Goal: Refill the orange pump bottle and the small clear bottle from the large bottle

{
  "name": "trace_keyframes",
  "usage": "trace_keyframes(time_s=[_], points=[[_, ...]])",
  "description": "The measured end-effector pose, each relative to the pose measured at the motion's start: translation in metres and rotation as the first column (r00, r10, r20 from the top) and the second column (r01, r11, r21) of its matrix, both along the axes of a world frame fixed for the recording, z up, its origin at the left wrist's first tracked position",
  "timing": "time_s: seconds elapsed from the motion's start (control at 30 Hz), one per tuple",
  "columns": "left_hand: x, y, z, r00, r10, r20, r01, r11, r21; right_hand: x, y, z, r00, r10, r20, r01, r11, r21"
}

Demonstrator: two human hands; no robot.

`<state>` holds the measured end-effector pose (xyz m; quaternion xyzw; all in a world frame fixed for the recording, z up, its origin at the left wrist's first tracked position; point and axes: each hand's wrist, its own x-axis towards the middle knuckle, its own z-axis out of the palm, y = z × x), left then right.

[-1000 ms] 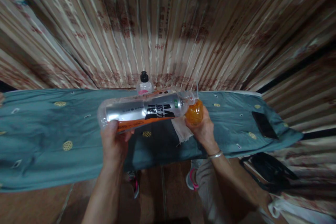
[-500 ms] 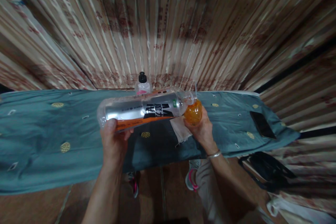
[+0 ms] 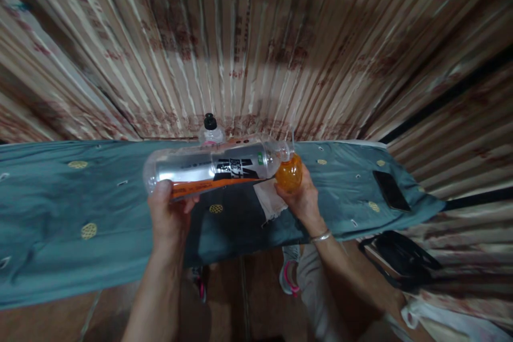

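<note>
My left hand (image 3: 168, 214) grips the base end of a large clear plastic bottle (image 3: 212, 166) with a silver and black label, held nearly level above the table. A thin band of orange liquid lies along its lower side. The bottle's neck points right, over a small round glass (image 3: 288, 173) filled with orange liquid. My right hand (image 3: 303, 200) is wrapped round that glass and holds it just over the table, above a folded white cloth (image 3: 269, 199).
A table under a teal cloth (image 3: 80, 203) with yellow spots spans the view. A small bottle with a black cap (image 3: 210, 129) stands at its far edge by the corrugated wall. A dark phone (image 3: 390, 190) lies at the right end. A black bag (image 3: 401, 259) sits lower right.
Bottle, glass and both hands keep the same pose to each other. The whole view has drifted slightly left and up; the liquid level shows no clear difference.
</note>
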<state>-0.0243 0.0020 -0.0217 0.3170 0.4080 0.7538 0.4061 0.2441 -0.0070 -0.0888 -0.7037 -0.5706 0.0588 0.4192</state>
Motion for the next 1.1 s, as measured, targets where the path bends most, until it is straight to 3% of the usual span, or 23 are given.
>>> trace_keyframes(time_s=[0.4,0.6,0.77,1.1], points=[[0.005,0.008,0.014,1.0,0.02,-0.003,-0.02,0.999,0.028,0.012,0.002,-0.007,0.996,0.079,-0.033,-0.079,0.997,-0.012],[0.01,0.011,0.016,1.0,0.029,0.001,-0.029,0.999,0.031,0.011,0.003,-0.012,1.0,0.009,-0.024,-0.009,1.0,0.017],[0.012,0.012,0.015,1.0,0.013,0.014,-0.013,1.0,0.023,0.018,0.005,-0.019,0.999,0.048,-0.014,-0.047,0.998,0.041],[0.016,0.015,0.017,0.996,0.072,0.044,-0.072,0.997,0.006,0.01,0.003,-0.014,0.997,0.028,-0.067,-0.02,0.993,0.117]])
